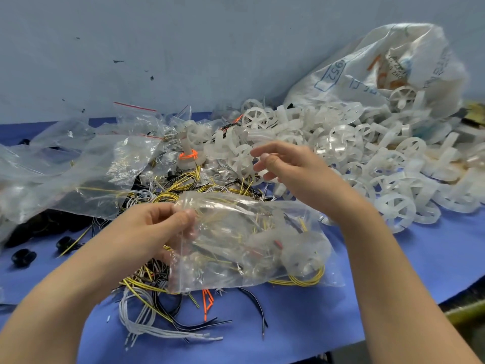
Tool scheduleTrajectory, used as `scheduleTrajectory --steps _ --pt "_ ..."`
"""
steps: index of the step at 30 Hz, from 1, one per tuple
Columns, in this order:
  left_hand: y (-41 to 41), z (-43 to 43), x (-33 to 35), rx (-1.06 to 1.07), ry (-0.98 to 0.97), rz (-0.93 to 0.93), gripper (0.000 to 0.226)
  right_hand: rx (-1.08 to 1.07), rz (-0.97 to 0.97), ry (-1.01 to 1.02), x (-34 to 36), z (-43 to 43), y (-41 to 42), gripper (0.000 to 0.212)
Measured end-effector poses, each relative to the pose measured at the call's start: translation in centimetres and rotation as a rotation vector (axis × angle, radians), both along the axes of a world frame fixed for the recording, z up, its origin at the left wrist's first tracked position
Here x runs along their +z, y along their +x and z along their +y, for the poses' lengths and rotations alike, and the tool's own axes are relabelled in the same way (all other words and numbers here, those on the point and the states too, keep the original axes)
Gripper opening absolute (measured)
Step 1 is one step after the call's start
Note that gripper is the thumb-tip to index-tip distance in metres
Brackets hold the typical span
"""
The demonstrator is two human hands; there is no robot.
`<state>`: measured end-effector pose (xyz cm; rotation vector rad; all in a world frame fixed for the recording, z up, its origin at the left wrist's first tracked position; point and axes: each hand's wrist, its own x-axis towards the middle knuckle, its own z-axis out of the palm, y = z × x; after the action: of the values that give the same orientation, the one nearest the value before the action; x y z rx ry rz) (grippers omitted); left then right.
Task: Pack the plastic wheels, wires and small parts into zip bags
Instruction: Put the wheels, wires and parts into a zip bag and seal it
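Observation:
My left hand [160,227] pinches the open mouth edge of a clear zip bag [252,245] that lies over the wires and holds yellow wires and a translucent wheel. My right hand [283,166] hovers above and beyond the bag, fingers loosely curled, right at the near edge of the pile of white plastic wheels [367,158]; whether it holds a wheel is unclear. A tangle of yellow, black, white and orange wires [162,292] spreads under and in front of the bag.
Empty clear zip bags [86,164] lie heaped at the left. A large white printed sack [380,67] spills wheels at the back right. Small black parts [23,257] sit at the left on the blue table cover [301,324]. A wall stands behind.

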<state>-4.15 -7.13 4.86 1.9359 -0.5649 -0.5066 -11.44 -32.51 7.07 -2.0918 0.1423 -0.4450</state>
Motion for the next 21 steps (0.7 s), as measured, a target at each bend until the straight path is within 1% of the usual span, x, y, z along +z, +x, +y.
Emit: scheduleTrajectory --steps 3,5,16,18,21 --pt "0.5 0.0 -0.5 0.091 0.028 -0.088 0.023 -0.003 0.009 -0.001 0.0 -0.1 0.0 0.023" --pt "0.7 -0.1 -0.8 0.114 0.033 -0.116 0.020 -0.008 0.013 0.000 0.0 -0.2 -0.1 0.023" --pt "0.9 -0.2 -1.3 0.098 0.034 -0.141 0.019 0.011 0.014 -0.019 -0.2 -0.7 0.1 0.023" --pt "0.8 -0.3 -1.1 0.084 0.010 -0.142 0.020 0.012 0.021 -0.022 -0.3 -0.6 0.3 0.023" --pt "0.3 -0.8 0.0 0.034 -0.109 -0.129 0.021 0.026 0.062 -0.037 -0.3 -0.2 0.9 0.022"
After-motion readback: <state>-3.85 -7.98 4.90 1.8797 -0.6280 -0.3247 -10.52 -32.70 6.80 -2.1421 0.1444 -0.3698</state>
